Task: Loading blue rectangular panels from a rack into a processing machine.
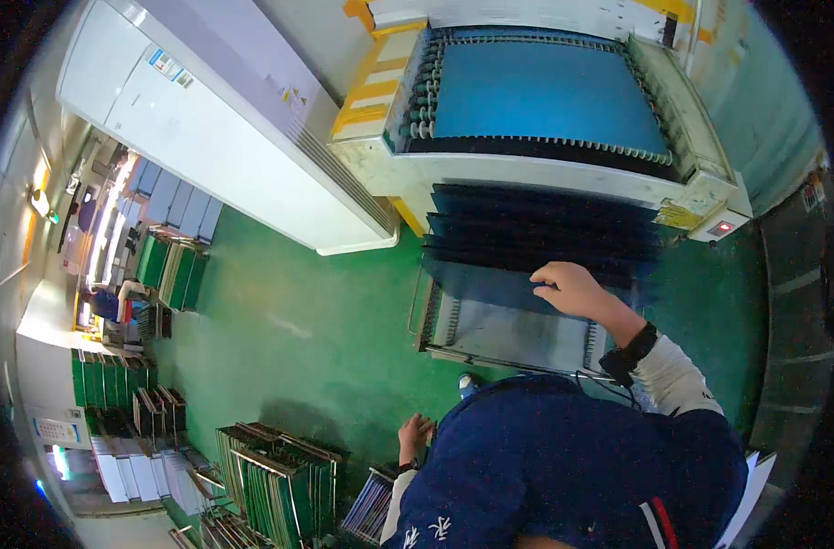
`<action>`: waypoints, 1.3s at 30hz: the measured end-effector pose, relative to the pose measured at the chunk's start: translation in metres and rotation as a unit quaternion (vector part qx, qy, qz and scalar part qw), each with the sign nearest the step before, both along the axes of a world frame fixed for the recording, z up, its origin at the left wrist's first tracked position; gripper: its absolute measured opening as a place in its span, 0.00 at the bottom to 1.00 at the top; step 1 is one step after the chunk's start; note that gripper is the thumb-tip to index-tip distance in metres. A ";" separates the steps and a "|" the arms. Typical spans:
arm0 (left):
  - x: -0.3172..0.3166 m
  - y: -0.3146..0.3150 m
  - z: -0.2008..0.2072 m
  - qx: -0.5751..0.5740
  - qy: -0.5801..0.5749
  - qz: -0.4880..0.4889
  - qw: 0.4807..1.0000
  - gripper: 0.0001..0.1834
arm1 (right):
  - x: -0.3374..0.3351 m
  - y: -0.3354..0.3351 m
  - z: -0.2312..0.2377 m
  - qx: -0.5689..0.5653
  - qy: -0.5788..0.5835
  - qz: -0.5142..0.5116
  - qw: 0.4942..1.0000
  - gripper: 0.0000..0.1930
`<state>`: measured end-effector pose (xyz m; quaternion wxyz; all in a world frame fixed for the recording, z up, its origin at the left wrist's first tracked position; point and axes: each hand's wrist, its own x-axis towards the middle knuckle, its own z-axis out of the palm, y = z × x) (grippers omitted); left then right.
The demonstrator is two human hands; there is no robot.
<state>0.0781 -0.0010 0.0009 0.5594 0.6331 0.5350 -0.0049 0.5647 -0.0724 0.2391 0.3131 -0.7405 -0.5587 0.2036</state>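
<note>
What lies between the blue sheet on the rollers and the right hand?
In the head view: a black strip, the machine's white front edge, then several dark panels.

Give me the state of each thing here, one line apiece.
Blue panel: flat on the machine's rollers.
Dark panels: on edge in the near rack.
Near rack: partly filled, near end bare.
Indicator light: lit red.
Right hand: fingers curled at the nearest dark panel; grip unclear.
Left hand: lowered, loosely curled, apparently empty.
</note>
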 end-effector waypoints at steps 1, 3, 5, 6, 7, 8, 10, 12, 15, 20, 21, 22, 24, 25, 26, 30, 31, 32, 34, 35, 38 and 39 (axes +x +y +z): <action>0.003 0.003 -0.004 -0.130 -0.089 0.208 0.965 0.16 | -0.003 0.000 -0.003 -0.017 0.012 -0.017 1.000 0.12; 0.003 0.007 -0.009 -0.251 -0.174 0.402 0.864 0.16 | -0.010 -0.001 -0.004 -0.033 0.023 -0.032 0.999 0.13; 0.002 0.009 -0.009 -0.240 -0.144 0.404 0.871 0.17 | -0.015 0.001 -0.005 0.005 -0.049 -0.045 0.998 0.13; 0.002 0.009 -0.008 -0.240 -0.145 0.407 0.869 0.17 | -0.016 0.002 -0.002 0.004 -0.050 -0.041 0.998 0.13; -0.006 0.010 -0.013 -0.218 -0.157 0.378 0.886 0.17 | -0.018 0.005 0.002 0.023 -0.077 -0.070 0.994 0.14; -0.013 0.011 -0.017 -0.196 -0.168 0.350 0.901 0.16 | -0.020 0.008 0.005 0.042 -0.104 -0.098 0.989 0.14; -0.020 0.009 -0.021 -0.134 -0.157 0.269 0.941 0.16 | -0.018 0.006 -0.007 0.030 -0.112 -0.089 0.989 0.14; -0.011 0.014 -0.012 -0.230 -0.117 0.386 0.886 0.16 | -0.018 0.004 -0.022 0.012 -0.137 -0.080 0.987 0.14; -0.040 0.011 -0.055 -0.265 -0.170 0.440 0.841 0.16 | -0.023 0.005 -0.029 -0.060 -0.140 -0.061 0.986 0.14; -0.029 0.019 -0.027 -0.276 -0.164 0.415 0.851 0.21 | -0.009 0.007 -0.053 -0.199 -0.177 -0.083 0.960 0.13; -0.031 0.019 -0.026 -0.268 -0.171 0.422 0.849 0.21 | -0.002 0.008 -0.059 -0.210 -0.188 -0.094 0.955 0.13; -0.036 0.015 -0.029 -0.253 -0.186 0.409 0.857 0.20 | 0.005 0.011 -0.064 -0.200 -0.190 -0.087 0.957 0.13; -0.035 0.013 -0.029 -0.238 -0.208 0.396 0.862 0.20 | 0.014 0.017 -0.066 -0.230 -0.199 -0.094 0.948 0.13; -0.036 0.013 -0.031 -0.233 -0.210 0.401 0.861 0.20 | 0.012 0.021 -0.061 -0.225 -0.199 -0.089 0.950 0.13; -0.037 0.012 -0.033 -0.248 -0.195 0.414 0.854 0.19 | 0.010 0.023 -0.053 -0.235 -0.185 -0.103 0.949 0.14; -0.044 0.007 -0.044 -0.274 -0.181 0.432 0.840 0.19 | 0.006 0.024 -0.049 -0.254 -0.187 -0.126 0.940 0.16; -0.046 0.003 -0.048 -0.272 -0.195 0.429 0.839 0.19 | 0.003 0.024 -0.046 -0.252 -0.189 -0.124 0.941 0.16; -0.049 0.003 -0.051 -0.270 -0.197 0.431 0.838 0.19 | -0.001 0.025 -0.041 -0.255 -0.191 -0.129 0.939 0.16; -0.050 0.005 -0.053 -0.286 -0.199 0.425 0.836 0.19 | -0.001 0.023 -0.046 -0.257 -0.193 -0.135 0.937 0.16; -0.047 0.006 -0.051 -0.285 -0.201 0.424 0.836 0.19 | 0.004 0.019 -0.058 -0.245 -0.199 -0.145 0.938 0.17; -0.037 0.008 -0.036 -0.267 -0.150 0.398 0.864 0.19 | 0.000 0.022 -0.052 -0.244 -0.203 -0.152 0.936 0.17; -0.035 0.008 -0.032 -0.262 -0.153 0.387 0.871 0.20 | -0.002 0.023 -0.046 -0.254 -0.203 -0.152 0.933 0.17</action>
